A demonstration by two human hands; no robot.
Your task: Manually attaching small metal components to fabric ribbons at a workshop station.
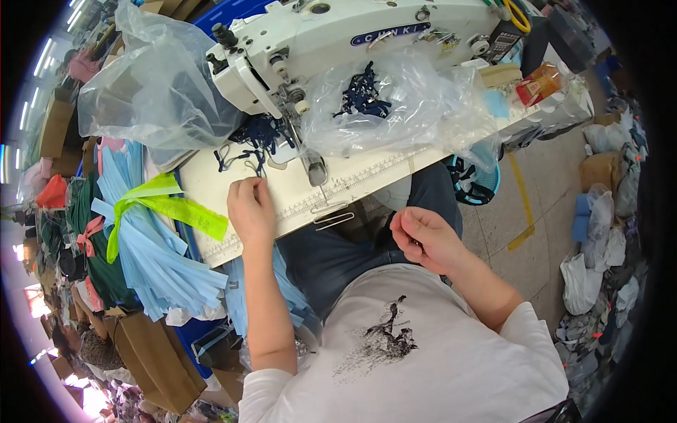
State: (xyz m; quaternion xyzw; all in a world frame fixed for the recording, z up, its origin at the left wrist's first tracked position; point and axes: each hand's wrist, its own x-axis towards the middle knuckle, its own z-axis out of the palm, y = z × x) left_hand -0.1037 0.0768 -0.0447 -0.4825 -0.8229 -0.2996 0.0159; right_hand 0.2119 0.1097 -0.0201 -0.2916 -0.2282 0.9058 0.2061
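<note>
My left hand [252,211] rests on the white sewing table [296,201], fingers bent together, its fingertips at the end of a navy cord loop [259,168]. Just beyond lies a tangled pile of navy cord loops [259,134], beside the presser foot area of a white sewing machine [338,42]. In front of the table edge, above my lap, my right hand [427,240] is closed. A small dark spot shows within its curled fingers; what it is stays hidden.
A clear plastic bag [416,106] with more navy loops lies under the machine arm. Another clear bag [155,84] stands left. Light blue strips [141,233] and a neon yellow strip [176,208] hang at the left edge. A wire guide [333,215] juts from the front edge.
</note>
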